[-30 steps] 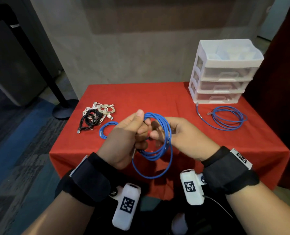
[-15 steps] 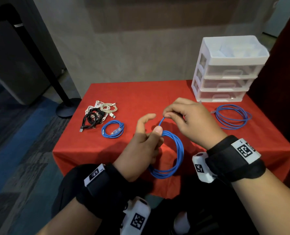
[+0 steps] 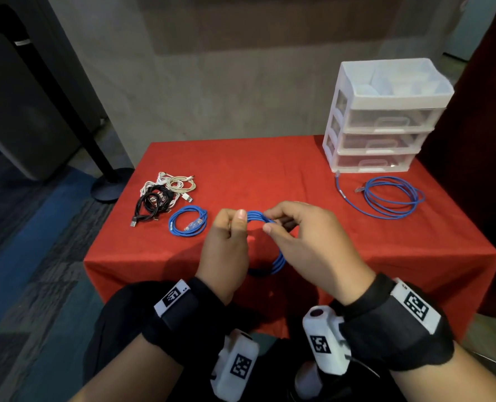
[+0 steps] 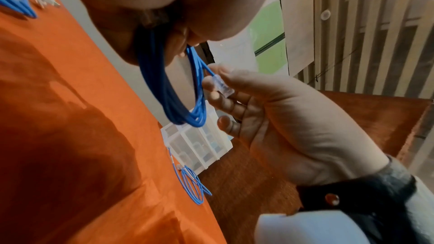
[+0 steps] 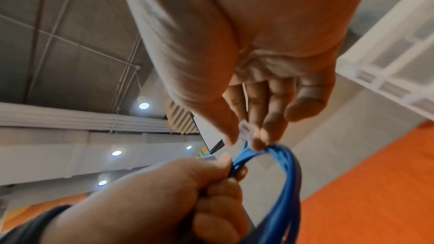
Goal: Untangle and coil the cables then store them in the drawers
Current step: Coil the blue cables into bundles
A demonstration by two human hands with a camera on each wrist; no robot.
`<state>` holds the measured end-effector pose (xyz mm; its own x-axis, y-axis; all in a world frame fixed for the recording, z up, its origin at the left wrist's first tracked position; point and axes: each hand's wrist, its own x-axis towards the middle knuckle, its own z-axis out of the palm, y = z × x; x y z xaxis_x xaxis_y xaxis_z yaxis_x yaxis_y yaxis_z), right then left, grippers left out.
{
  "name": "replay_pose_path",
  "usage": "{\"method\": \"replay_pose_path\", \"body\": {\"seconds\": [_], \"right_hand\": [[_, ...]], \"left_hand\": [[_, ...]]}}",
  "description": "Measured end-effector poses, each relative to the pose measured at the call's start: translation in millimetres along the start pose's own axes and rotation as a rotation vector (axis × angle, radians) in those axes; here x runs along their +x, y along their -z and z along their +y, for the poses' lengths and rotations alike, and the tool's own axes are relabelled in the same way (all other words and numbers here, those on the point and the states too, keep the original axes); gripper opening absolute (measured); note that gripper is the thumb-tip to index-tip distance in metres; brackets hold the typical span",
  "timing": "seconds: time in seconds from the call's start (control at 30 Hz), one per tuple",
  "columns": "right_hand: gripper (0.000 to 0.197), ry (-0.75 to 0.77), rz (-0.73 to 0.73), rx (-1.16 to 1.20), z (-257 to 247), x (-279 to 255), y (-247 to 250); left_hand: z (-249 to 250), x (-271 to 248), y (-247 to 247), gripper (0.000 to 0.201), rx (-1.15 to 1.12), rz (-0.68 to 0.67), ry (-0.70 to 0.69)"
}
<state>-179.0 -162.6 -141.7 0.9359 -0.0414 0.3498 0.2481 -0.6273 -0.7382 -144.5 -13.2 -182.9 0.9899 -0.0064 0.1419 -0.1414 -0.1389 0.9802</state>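
Observation:
Above the front of the red table point(image 3: 270, 169) I hold a coiled blue cable point(image 3: 280, 261) between both hands. My left hand point(image 3: 229, 227) grips the top of the coil point(image 5: 281, 183) in its curled fingers. My right hand point(image 3: 281, 223) pinches the cable's clear plug point(image 4: 223, 87) between thumb and fingertips, right beside the coil; the same plug point(image 5: 246, 133) shows in the right wrist view. A white three-drawer unit point(image 3: 383, 117) stands at the back right with its drawers shut.
A loosely coiled blue cable point(image 3: 391, 197) lies in front of the drawer unit. At the left lie a small blue coil point(image 3: 187, 224) and a tangle of black and white cables point(image 3: 162, 195). A black stand base point(image 3: 110, 187) sits on the floor to the left.
Both hands came together again and the right hand now pinches the plug at the coil's top. The head view has shifted a little.

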Motion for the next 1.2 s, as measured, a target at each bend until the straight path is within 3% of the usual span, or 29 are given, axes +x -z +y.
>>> {"method": "replay_pose_path", "body": {"seconds": [0.17,0.37,0.47,0.57,0.7,0.87,1.03,1.2], "right_hand": [[0.01,-0.083,0.107,0.168,-3,-6,-6],[0.025,-0.119,0.059,0.351,0,1,-8],[0.034,0.003,0.124,0.224,-1,7,5],[0.028,0.153,0.073,0.002,-4,10,13],[0.026,0.058,0.021,0.218,-1,9,10],[0.046,-0.076,-0.053,0.347,9,-5,-3],[0.03,-0.296,-0.023,0.563,21,-5,-16],[0.018,-0.349,-0.011,0.647,38,-3,-15]], "left_hand": [[4,-5,-5,0.028,-0.142,0.05,0.107],[35,-10,-5,0.029,-0.391,-0.093,0.189],[45,-5,2,0.026,-0.397,-0.16,0.153],[50,0,6,0.024,-0.37,-0.195,0.151],[49,6,11,0.031,-0.355,-0.18,0.153],[43,6,19,0.036,-0.422,-0.129,0.216],[32,6,23,0.021,-0.514,-0.153,0.31],[0,2,34,0.019,-0.141,-0.26,0.316]]}}
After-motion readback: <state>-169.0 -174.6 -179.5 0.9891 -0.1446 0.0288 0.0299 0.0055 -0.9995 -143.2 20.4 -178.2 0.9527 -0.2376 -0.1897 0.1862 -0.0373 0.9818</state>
